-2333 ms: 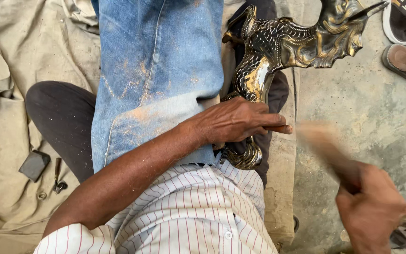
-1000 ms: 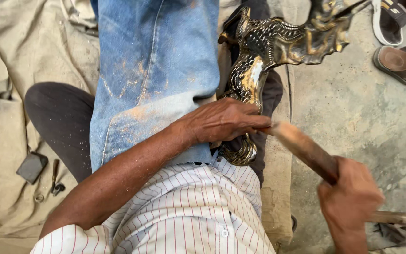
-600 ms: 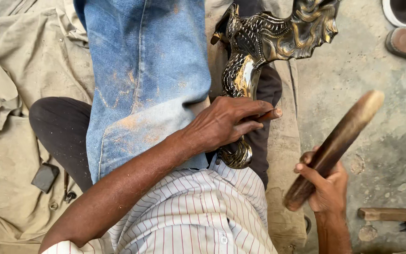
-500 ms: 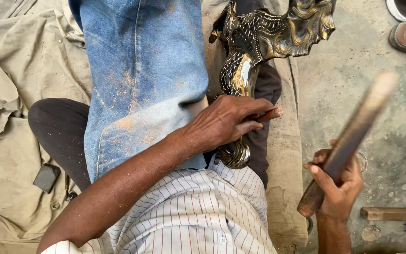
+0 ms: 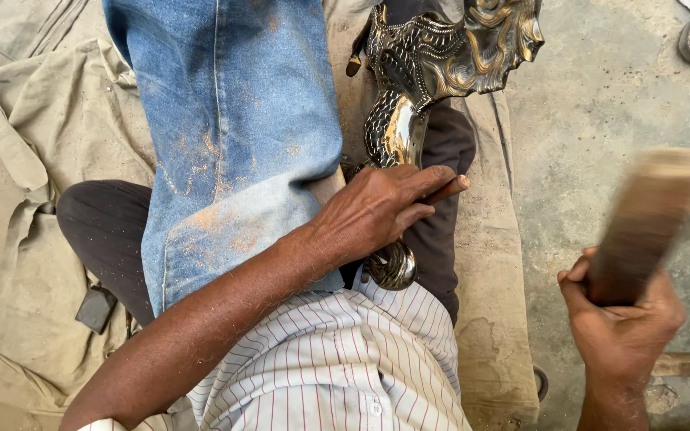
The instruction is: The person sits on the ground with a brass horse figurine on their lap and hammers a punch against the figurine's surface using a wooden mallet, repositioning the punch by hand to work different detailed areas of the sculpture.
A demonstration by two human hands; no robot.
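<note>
Head camera, looking down at a seated person's lap. An ornate dark and golden cast-metal piece [image 5: 421, 72], covered in scrolled relief, lies along the lap from the top of the view down to a rounded end near the striped white shirt [image 5: 337, 367]. The left hand [image 5: 377, 211] rests across the lower part of this casting, fingers closed around a thin brown rod-like tool [image 5: 447, 190] whose tip pokes out past the fingertips. The right hand [image 5: 624, 323] is well apart, out to the right above the grey concrete floor [image 5: 600, 160], gripping a wooden stick-like mallet [image 5: 640, 227] that is raised and blurred. A faded blue denim leg [image 5: 233, 136] lies just left of the casting. Beige cloth [image 5: 41, 144] covers the ground beneath.
</note>
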